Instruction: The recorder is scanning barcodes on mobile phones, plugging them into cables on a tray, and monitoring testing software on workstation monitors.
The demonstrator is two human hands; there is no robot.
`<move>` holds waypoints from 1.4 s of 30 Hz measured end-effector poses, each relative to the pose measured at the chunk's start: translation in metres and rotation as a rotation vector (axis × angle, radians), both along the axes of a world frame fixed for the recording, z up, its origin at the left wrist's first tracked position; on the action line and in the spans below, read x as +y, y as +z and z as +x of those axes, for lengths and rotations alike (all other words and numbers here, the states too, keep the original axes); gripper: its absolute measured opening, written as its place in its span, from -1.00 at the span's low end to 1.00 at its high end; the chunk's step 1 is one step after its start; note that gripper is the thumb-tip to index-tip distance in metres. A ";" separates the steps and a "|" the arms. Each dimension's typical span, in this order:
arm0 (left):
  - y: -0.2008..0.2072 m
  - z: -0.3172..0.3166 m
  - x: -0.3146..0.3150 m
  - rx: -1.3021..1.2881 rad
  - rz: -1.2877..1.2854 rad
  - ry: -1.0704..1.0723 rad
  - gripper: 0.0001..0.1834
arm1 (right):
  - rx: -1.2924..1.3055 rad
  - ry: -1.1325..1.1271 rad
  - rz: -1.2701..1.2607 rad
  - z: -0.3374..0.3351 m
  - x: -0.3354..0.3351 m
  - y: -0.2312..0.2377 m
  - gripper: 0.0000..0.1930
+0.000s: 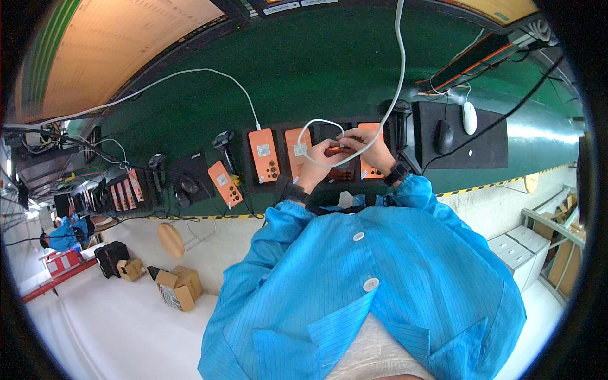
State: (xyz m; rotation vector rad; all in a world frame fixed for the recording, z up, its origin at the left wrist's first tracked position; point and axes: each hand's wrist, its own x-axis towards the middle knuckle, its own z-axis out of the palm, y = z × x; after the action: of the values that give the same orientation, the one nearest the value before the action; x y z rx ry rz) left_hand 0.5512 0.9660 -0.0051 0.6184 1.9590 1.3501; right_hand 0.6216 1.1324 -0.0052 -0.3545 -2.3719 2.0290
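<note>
Both my hands come together over the bench. My left hand is closed round an orange phone, tilted so that mostly its edge shows. My right hand pinches at the phone's upper end, where a looped white cable ends. Whether the plug sits in the phone is hidden by my fingers. Orange phones lie beside my hands: one with a white label at the left, another partly behind my left hand, and one under my right hand. Black bands circle both wrists.
Another orange phone lies left, near a handheld scanner. A second white cable runs to a phone. At the right are a dark scanner, a black mouse, a white mouse and a mat. Monitors stand behind.
</note>
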 end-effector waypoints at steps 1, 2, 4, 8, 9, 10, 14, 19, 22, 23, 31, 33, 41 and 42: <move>-0.002 0.000 0.000 0.015 -0.006 -0.004 -0.67 | -0.022 -0.027 -0.023 0.000 0.000 0.000 -0.81; -0.003 0.001 0.000 0.007 0.008 0.009 -0.67 | -0.103 -0.058 -0.066 0.001 0.000 0.000 -0.81; -0.005 0.001 -0.001 0.008 0.026 0.019 -0.67 | -0.051 -0.034 -0.005 0.004 -0.002 0.001 -0.81; -0.004 0.001 -0.004 -0.012 0.015 -0.027 -0.66 | 0.001 -0.021 0.062 0.007 -0.007 0.001 -0.80; -0.004 0.002 -0.005 -0.024 -0.012 -0.019 -0.65 | 0.044 -0.028 0.091 0.007 -0.009 0.000 -0.79; -0.003 0.002 -0.007 -0.004 -0.055 -0.020 -0.65 | 0.033 -0.008 0.171 0.007 -0.010 -0.001 -0.78; -0.006 -0.002 -0.007 0.162 0.056 0.001 -0.68 | 0.134 -0.086 0.270 0.011 -0.020 -0.005 -0.80; -0.029 -0.024 0.001 -0.040 0.025 0.000 -0.27 | -0.035 -0.091 0.147 0.001 -0.015 -0.024 -0.73; -0.045 -0.032 -0.025 0.195 0.041 0.139 -0.21 | -0.037 -0.108 0.471 -0.024 0.000 -0.039 -0.72; -0.050 -0.035 -0.040 0.162 0.081 0.210 -0.27 | 0.071 -0.228 0.398 -0.035 -0.002 -0.044 -0.76; -0.050 -0.038 -0.198 0.345 -0.225 0.729 -0.72 | 0.003 -0.069 0.416 -0.135 -0.129 -0.066 -0.53; -0.045 -0.051 -0.221 0.570 -0.250 0.737 -0.71 | 0.012 -0.092 0.666 -0.182 -0.163 -0.068 -0.52; -0.084 -0.127 -0.242 0.465 -0.426 0.802 -0.47 | -0.226 0.039 0.350 -0.195 -0.196 -0.068 -0.68; -0.092 -0.139 -0.243 0.333 -0.466 0.740 -0.49 | -0.159 -0.002 0.372 -0.190 -0.199 -0.070 -0.70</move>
State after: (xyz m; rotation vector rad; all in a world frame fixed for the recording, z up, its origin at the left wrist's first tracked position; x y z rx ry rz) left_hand 0.4124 0.7230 -0.0971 -0.1479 2.8205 1.1429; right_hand 0.4320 0.9333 -0.0752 -0.5234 -2.7654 1.5597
